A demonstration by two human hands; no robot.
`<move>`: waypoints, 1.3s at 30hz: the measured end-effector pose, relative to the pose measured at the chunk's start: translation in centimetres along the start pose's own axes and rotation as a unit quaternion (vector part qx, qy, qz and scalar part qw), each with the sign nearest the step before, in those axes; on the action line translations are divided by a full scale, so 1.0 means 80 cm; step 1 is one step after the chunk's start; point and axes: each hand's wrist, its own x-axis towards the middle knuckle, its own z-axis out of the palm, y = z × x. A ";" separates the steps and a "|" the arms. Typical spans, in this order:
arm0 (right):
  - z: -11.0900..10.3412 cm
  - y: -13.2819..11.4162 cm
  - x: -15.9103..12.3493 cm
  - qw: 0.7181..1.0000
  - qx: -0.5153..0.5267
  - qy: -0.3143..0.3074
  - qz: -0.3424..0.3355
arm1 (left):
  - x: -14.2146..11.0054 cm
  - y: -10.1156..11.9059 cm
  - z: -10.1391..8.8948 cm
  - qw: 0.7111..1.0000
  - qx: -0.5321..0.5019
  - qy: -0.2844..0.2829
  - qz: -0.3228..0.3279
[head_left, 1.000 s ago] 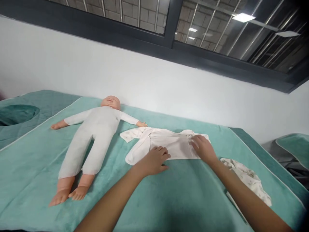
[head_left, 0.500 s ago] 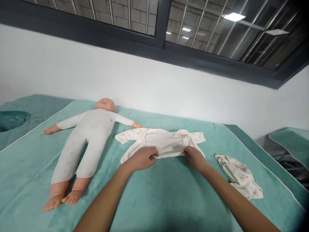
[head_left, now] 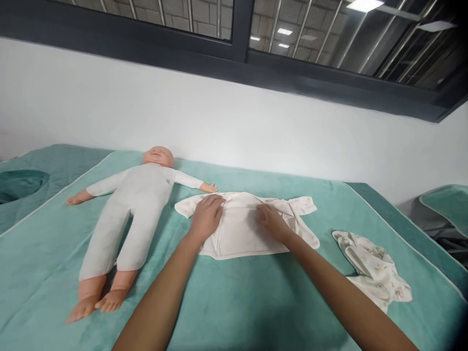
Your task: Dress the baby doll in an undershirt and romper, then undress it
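Observation:
A white baby garment point(head_left: 239, 231) lies spread flat on the teal towel point(head_left: 234, 302), just right of a baby doll point(head_left: 131, 204). My left hand point(head_left: 206, 217) rests palm down on the garment's left chest, fingers stretched out. Palm down too, my right hand point(head_left: 272, 222) presses on the garment's middle, fingers flat. Neither hand grips anything. The doll lies on its back in a white bodysuit, arms out, bare feet toward me.
A crumpled patterned cloth point(head_left: 373, 268) lies at the right on the towel. A white wall point(head_left: 234, 122) rises behind the table under a dark window frame. More teal padding sits at the far left point(head_left: 25, 175) and far right point(head_left: 446, 204).
My hands let go of the garment's near edge and moved up onto its body, now lying flat. The garment's lower part lies spread out wider than before.

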 end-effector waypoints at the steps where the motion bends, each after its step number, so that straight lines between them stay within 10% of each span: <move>1: 0.008 -0.004 0.016 1.000 -0.011 0.005 0.018 | 0.001 -0.012 -0.004 0.999 0.044 0.006 -0.024; 8: 0.040 -0.006 0.060 0.991 -0.062 0.069 0.097 | -0.008 -0.046 -0.045 0.961 0.185 -0.055 -0.199; 19: 0.050 -0.011 0.056 0.994 -0.039 0.070 -0.068 | -0.002 -0.035 -0.040 0.953 0.194 0.190 -0.132; 27: 0.061 -0.029 0.093 0.996 -0.081 -0.018 -0.040 | -0.008 0.005 0.002 0.991 -0.016 -0.080 0.105; 39: 0.064 -0.056 0.101 0.982 -0.138 0.120 -0.044 | -0.019 -0.012 0.003 0.973 0.205 -0.103 -0.003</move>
